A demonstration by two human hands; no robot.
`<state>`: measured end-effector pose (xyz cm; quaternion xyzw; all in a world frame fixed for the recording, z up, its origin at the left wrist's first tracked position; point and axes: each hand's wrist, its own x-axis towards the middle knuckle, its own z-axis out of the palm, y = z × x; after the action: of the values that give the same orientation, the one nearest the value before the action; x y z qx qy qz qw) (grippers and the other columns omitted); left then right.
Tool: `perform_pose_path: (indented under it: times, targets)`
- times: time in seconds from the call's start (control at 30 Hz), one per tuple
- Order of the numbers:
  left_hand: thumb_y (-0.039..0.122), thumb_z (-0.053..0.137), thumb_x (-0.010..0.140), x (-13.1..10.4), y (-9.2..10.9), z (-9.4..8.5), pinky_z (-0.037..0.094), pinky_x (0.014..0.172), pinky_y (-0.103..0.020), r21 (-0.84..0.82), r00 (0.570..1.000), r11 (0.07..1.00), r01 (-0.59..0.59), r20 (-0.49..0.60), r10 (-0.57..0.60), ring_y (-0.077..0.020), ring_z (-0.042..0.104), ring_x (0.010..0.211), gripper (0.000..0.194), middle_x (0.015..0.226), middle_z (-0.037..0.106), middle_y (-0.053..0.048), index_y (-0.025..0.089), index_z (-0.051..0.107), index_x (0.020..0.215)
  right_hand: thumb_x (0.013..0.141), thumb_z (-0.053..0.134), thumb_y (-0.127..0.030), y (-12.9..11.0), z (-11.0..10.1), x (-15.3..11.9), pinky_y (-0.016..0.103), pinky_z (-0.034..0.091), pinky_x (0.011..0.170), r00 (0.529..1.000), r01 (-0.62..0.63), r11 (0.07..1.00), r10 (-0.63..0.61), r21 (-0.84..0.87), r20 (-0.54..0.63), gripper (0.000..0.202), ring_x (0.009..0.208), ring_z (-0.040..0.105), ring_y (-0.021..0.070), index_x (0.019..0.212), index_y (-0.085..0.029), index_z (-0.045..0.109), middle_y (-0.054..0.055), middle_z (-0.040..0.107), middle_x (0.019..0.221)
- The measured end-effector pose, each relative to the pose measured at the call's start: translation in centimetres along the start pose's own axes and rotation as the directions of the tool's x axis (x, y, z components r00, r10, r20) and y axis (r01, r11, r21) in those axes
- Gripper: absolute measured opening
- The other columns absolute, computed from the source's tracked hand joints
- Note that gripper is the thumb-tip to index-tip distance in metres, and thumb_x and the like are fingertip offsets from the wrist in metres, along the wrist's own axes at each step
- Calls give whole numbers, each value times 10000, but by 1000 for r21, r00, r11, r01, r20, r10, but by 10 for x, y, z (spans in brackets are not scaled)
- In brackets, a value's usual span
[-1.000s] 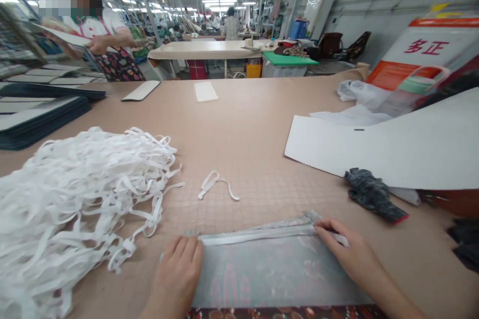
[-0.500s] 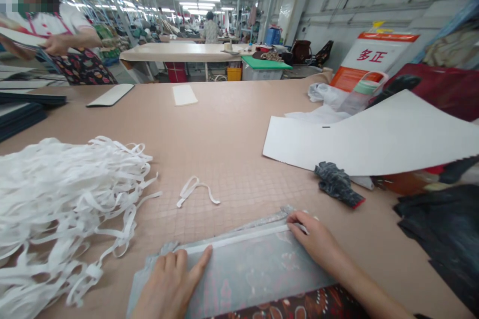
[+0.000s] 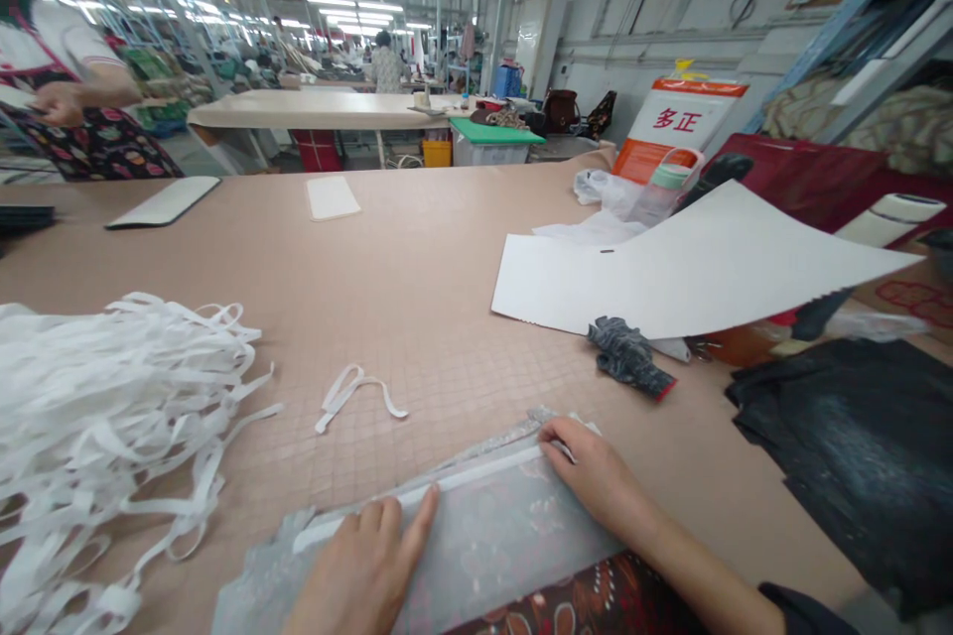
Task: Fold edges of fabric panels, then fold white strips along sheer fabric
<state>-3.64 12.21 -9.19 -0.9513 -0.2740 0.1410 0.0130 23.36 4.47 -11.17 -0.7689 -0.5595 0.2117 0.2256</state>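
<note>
A stack of thin grey fabric pieces [image 3: 513, 516] with a faint floral pattern lies in front of me. Along its upper edge runs a white fabric strip [image 3: 476, 469]. My left hand [image 3: 364, 556] rests on the stack, thumb stretched out and fingertips pressing on the strip. Farther right, my right hand [image 3: 592, 476] pinches the strip's other end at the stack's edge; its fingertips are partly hidden. Dark brown patterned fabric [image 3: 573, 600] shows under my right forearm. A loose white strip [image 3: 357, 392] lies on the table beyond.
A big tangle of white strips [image 3: 126, 397] covers the left of the table [image 3: 417, 288]. At the right are a dark knitted glove [image 3: 629, 357], a large white board [image 3: 640, 283] and black material [image 3: 841, 456]. A co-worker [image 3: 74, 89] stands at the far left.
The view has turned to the right. My left hand has slid right along the white strip, leaving more of it showing on the left. My right hand keeps its pinch.
</note>
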Motion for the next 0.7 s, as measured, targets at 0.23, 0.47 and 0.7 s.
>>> perform_pose_path:
  times: [0.23, 0.47, 0.7]
  targets:
    - [-48, 290, 711, 26, 4, -18, 448, 616, -309, -56, 994, 992, -111, -4, 111, -224, 568, 778, 536, 928, 612, -98, 192, 573, 1099, 781, 390, -121, -6, -2, 0, 286, 428, 690, 999, 28, 996, -31, -79, -34, 147, 755, 555, 176, 749, -194, 514, 35, 590, 776]
    - [14, 343, 777, 63, 44, -30, 465, 689, -374, -131, 967, 960, -249, -90, 239, -251, 528, 886, 424, 1028, 570, -116, 131, 495, 1155, 789, 399, -130, 3, 6, -2, 306, 428, 696, 989, 81, 986, -97, -146, -107, 144, 756, 544, 183, 770, -189, 529, 41, 580, 776]
    - [37, 344, 797, 65, 52, -20, 456, 745, -397, -130, 973, 967, -219, -97, 208, -255, 502, 930, 378, 1073, 547, -132, 122, 526, 1117, 727, 434, -156, 26, -19, -1, 263, 424, 630, 980, -142, 986, 153, 84, -128, 100, 672, 547, 157, 731, -191, 528, 9, 585, 710]
